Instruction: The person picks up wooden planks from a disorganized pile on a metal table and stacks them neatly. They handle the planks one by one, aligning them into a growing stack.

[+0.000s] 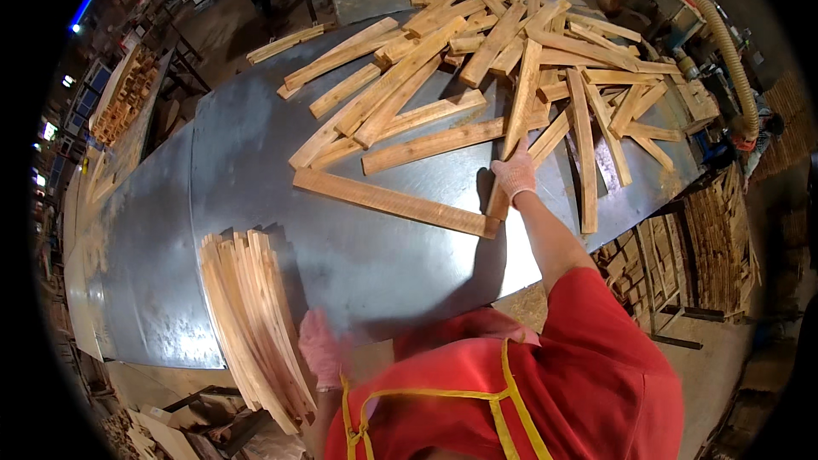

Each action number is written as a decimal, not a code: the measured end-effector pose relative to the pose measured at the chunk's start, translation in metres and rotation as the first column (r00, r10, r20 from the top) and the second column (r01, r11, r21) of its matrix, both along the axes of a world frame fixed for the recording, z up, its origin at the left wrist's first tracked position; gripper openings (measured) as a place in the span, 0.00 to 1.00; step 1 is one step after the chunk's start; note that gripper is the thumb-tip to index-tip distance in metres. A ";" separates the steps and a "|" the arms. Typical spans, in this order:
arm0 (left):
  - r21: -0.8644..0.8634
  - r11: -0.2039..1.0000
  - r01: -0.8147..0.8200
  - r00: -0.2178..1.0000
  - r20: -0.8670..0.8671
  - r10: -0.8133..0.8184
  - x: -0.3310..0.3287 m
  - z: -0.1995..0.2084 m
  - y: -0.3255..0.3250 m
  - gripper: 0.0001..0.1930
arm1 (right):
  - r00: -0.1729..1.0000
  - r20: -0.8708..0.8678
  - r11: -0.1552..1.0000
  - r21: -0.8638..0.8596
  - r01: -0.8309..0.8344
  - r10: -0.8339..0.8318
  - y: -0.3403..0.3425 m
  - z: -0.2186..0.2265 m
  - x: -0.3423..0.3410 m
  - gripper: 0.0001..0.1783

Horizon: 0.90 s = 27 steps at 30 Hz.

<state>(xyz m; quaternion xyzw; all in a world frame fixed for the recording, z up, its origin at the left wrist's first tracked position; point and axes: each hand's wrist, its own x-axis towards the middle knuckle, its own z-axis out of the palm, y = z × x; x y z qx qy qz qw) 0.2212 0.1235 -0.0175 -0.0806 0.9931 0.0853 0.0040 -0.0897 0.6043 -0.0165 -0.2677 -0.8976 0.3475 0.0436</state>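
Observation:
My right hand (515,174), in a pale pink glove, is closed around the near part of a long wooden strip (522,98). The strip's far end lies over the heap of loose strips (439,51). Another wooden strip (396,202) lies crosswise to the left, its right end close to my right hand. My left hand (324,349), also gloved in pink, is low near the table's front edge and blurred, so its fingers cannot be made out. Just left of it, a row of wooden strips (251,315) lies side by side, jutting over the edge.
The grey metal-topped table (145,247) spans the middle. A ribbed hose (724,30) and machinery stand at the far right. Stacked wood (716,243) is below the right edge. Another bench at far left bears a pile of wood pieces (126,102).

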 end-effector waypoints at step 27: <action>0.650 0.550 -0.524 0.829 0.241 0.504 -0.056 0.011 0.041 0.07 | 0.988 -0.110 0.180 -0.975 -0.128 0.104 -0.111 -0.007 0.147 0.20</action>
